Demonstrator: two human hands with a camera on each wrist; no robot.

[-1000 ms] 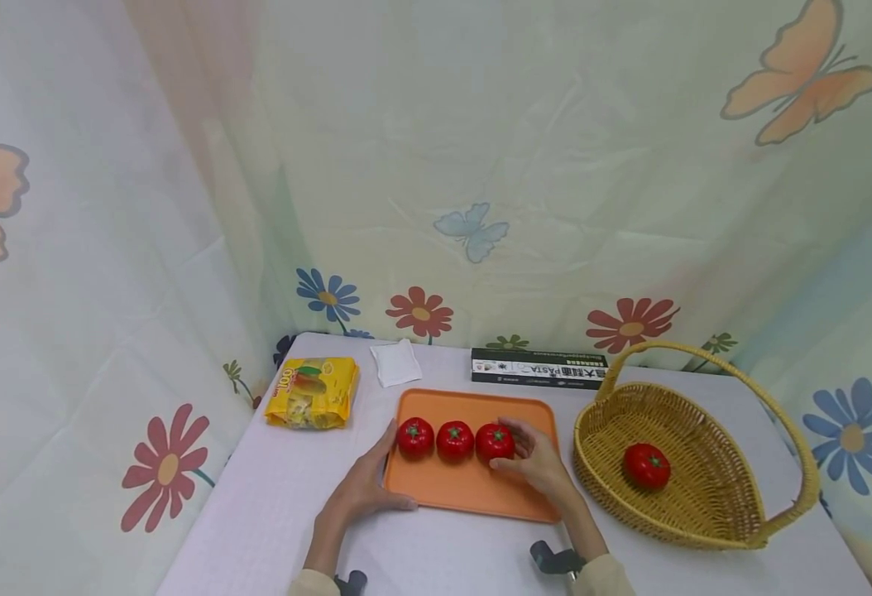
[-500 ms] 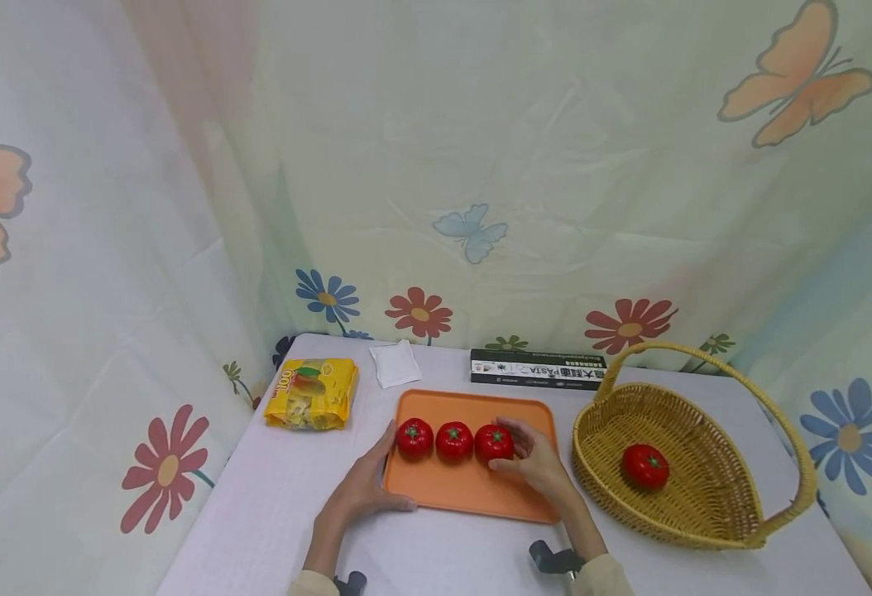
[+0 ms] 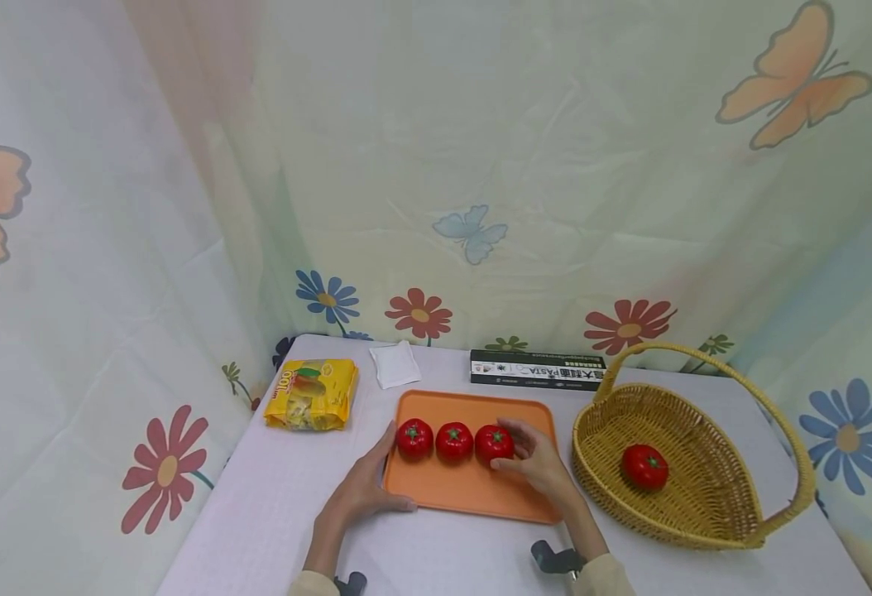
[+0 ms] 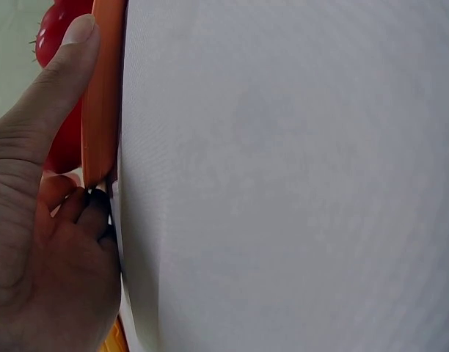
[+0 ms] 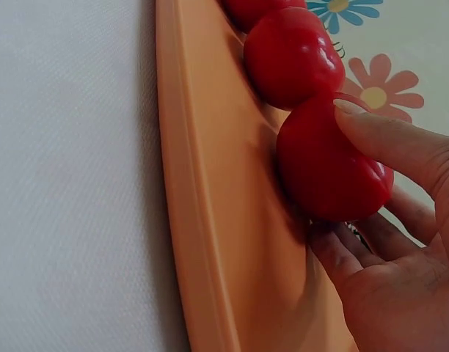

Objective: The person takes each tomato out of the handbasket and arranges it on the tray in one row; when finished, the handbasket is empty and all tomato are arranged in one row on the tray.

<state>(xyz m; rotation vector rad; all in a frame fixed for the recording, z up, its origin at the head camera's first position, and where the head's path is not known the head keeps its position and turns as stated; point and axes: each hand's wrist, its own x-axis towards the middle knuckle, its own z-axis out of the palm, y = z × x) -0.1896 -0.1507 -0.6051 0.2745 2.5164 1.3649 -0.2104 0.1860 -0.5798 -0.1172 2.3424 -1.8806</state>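
Three red tomatoes sit in a row on a shallow orange tray (image 3: 473,492). My right hand (image 3: 543,468) holds the rightmost tomato (image 3: 491,444), with the thumb on one side and curled fingers round the other; in the right wrist view this tomato (image 5: 323,165) is low over the tray floor, right beside the middle one (image 5: 292,59). At the near left corner of the tray, my left hand (image 3: 363,490) grips the edge. Seen from the left wrist, its thumb (image 4: 59,81) lies against the tray's side (image 4: 101,117), its fingers bent by the corner.
On the right stands a wicker basket (image 3: 704,505) with a tall arched handle and one tomato (image 3: 645,467) inside. Behind the tray lie a dark pasta box (image 3: 536,370) and a white packet (image 3: 395,364). A yellow snack bag (image 3: 313,394) is at the left.
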